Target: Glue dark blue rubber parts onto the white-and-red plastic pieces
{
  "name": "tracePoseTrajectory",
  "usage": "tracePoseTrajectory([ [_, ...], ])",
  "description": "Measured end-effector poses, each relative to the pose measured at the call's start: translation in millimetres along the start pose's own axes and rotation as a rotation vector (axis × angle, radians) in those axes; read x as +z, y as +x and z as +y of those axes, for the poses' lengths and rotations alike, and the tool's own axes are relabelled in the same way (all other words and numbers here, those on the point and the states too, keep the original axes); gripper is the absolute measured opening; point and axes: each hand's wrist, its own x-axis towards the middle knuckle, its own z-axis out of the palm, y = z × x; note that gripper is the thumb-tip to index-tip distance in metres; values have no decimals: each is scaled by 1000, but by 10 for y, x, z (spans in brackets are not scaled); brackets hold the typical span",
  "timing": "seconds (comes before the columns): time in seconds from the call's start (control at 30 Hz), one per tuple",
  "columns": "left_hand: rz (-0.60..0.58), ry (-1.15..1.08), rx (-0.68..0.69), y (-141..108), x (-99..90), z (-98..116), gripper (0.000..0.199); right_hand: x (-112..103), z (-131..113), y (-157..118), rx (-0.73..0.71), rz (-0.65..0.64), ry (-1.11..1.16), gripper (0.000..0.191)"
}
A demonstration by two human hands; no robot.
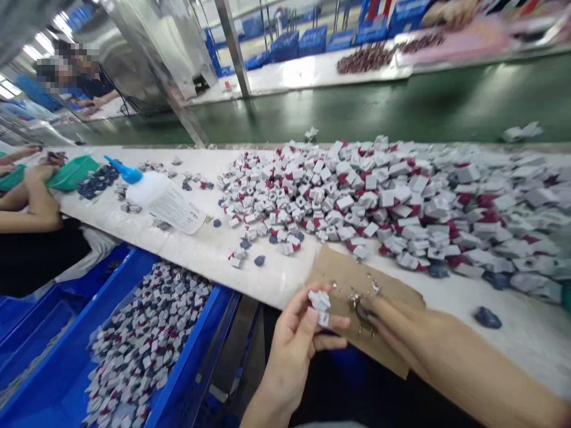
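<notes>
The left hand pinches small white-and-red pieces at its fingertips. The right hand narrows over a cardboard sheet, its hold unclear; the sheet seems placed to keep shiny smears off the table.

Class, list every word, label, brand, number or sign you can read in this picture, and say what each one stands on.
Printed sheet: lines of text, too small and blurred to read.
White squeeze bottle: nothing readable.
Small white-and-red blocks: nothing readable.

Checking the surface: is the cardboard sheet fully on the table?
No, overhanging: the cardboard sheet runs past the near edge of the table.
</notes>
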Motion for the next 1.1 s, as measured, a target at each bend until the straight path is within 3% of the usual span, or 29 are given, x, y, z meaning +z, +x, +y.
tracePoseTrajectory([
  [0.13,17,-137,-121,-29,1,42,29,124,-9,-12,-188,-16,-212,37],
  [0.33,99,14,7,12,84,221,52,138,12,149,-133,-66,-280,34],
  [0.47,125,114,106,-56,243,450,41,-108,-14,265,-54,-195,-136,22],
  [0.57,97,160,154,-68,341,560,40,-465,-110,382,79,-228,179,13],
  [0.67,55,155,178,-54,423,596,38,-806,-297,503,283,-129,595,21],
  [0.77,-4,83,166,-35,501,597,36,-963,-482,587,379,38,763,22],
  [0.87,-39,50,167,-20,561,604,34,-980,-548,636,371,64,821,22],
  [1.1,-57,90,172,-1,613,649,33,-1061,-408,739,240,-85,769,23],
])
